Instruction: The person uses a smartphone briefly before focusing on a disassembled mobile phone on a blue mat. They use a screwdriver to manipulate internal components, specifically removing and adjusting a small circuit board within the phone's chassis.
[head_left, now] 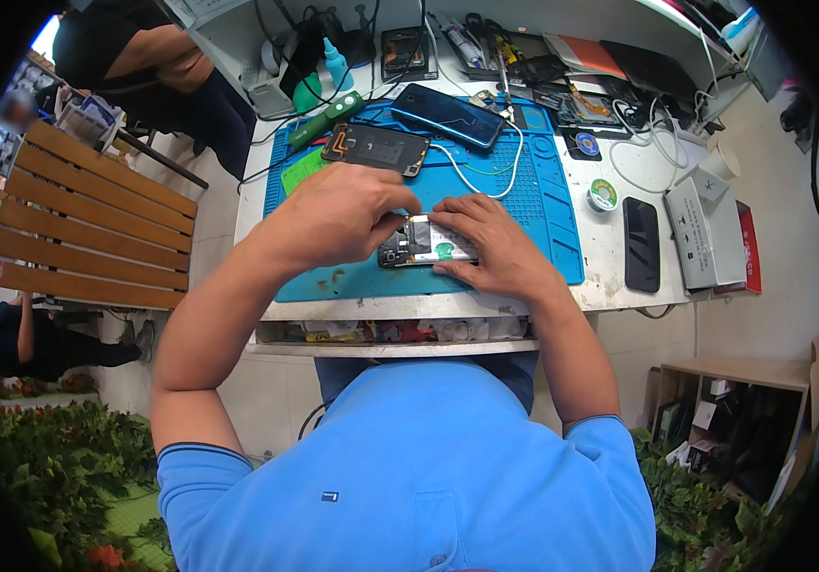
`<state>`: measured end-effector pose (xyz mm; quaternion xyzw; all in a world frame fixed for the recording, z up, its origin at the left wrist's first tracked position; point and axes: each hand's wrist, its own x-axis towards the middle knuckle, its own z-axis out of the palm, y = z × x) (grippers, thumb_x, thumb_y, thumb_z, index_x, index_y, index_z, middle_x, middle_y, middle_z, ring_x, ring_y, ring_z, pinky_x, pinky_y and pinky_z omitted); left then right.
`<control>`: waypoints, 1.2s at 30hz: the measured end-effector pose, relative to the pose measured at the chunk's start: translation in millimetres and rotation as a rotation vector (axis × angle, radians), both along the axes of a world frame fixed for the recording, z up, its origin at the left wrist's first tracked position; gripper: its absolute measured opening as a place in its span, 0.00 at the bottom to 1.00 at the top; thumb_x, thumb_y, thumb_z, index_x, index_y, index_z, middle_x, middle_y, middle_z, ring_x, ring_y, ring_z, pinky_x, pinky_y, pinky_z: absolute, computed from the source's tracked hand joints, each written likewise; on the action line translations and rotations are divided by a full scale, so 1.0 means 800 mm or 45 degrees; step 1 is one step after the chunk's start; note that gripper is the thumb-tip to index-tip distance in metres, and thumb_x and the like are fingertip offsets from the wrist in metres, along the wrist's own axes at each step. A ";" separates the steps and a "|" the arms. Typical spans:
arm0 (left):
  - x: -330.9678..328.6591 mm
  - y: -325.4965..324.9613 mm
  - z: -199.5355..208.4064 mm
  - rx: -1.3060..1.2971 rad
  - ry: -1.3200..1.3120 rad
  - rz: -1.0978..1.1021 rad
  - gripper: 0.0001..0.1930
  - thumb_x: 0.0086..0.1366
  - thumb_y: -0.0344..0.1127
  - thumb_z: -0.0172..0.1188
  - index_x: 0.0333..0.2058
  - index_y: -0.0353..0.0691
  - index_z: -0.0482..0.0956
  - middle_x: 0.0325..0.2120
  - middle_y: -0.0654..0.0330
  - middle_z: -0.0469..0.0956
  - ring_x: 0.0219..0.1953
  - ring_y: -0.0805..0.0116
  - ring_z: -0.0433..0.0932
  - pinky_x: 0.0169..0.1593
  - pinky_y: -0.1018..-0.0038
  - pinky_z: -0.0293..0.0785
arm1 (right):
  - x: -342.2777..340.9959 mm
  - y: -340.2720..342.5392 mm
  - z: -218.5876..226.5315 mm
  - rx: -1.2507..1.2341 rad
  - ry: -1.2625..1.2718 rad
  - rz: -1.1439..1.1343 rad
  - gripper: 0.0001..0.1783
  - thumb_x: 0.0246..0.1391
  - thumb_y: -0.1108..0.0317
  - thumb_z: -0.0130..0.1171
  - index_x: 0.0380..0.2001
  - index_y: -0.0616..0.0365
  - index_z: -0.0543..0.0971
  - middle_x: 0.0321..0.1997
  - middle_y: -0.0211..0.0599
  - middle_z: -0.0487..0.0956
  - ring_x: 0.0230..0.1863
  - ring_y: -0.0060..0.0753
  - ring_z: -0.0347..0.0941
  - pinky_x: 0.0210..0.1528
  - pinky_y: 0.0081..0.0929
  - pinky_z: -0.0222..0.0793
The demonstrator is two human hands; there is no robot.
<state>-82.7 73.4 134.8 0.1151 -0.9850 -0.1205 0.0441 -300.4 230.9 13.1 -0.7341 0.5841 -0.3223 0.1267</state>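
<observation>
An opened phone [426, 250] with its silver battery and a green patch showing lies on the blue repair mat [333, 284]. My right hand [493, 240] grips its right end, thumb on the near edge and fingers over the far edge. Above the phone's left end, my left hand [352, 212] is closed with its fingertips pressed together at the far left edge. Whatever those fingertips may hold is too small or hidden to make out. Just behind my left hand rests a dark phone panel [376, 150] with an orange flex cable.
A dark blue phone [448, 116], a green-handled tool [328, 117] and a white cable [521, 153] lie farther back on the mat. To the right are a round tin [602, 195], a black phone [641, 245] and a white box [705, 232]. An open drawer [390, 331] sits below the bench edge.
</observation>
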 end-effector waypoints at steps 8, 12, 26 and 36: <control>-0.003 -0.003 0.001 0.126 0.045 -0.112 0.15 0.69 0.32 0.73 0.54 0.49 0.91 0.43 0.55 0.90 0.45 0.49 0.89 0.49 0.56 0.84 | -0.002 -0.001 -0.005 -0.012 0.004 0.001 0.38 0.53 0.56 0.83 0.65 0.60 0.84 0.69 0.45 0.81 0.73 0.51 0.73 0.79 0.49 0.66; -0.004 -0.009 -0.009 0.148 0.024 0.030 0.19 0.67 0.30 0.75 0.56 0.51 0.91 0.45 0.55 0.89 0.47 0.49 0.89 0.50 0.56 0.84 | 0.000 -0.001 0.000 0.019 -0.002 0.008 0.38 0.54 0.56 0.83 0.65 0.60 0.84 0.69 0.45 0.81 0.73 0.51 0.73 0.79 0.50 0.66; -0.012 -0.016 0.001 0.101 -0.020 -0.135 0.18 0.67 0.33 0.75 0.56 0.47 0.91 0.42 0.52 0.91 0.44 0.47 0.90 0.50 0.55 0.84 | -0.001 0.001 -0.002 -0.011 -0.006 0.006 0.38 0.53 0.57 0.83 0.65 0.60 0.84 0.69 0.44 0.81 0.73 0.52 0.73 0.79 0.49 0.67; -0.010 -0.006 -0.016 0.437 0.220 0.036 0.36 0.66 0.26 0.77 0.73 0.50 0.79 0.44 0.55 0.90 0.44 0.61 0.90 0.51 0.64 0.87 | -0.003 0.001 -0.002 -0.019 -0.003 0.025 0.37 0.54 0.56 0.82 0.65 0.60 0.83 0.68 0.43 0.81 0.73 0.52 0.73 0.79 0.49 0.66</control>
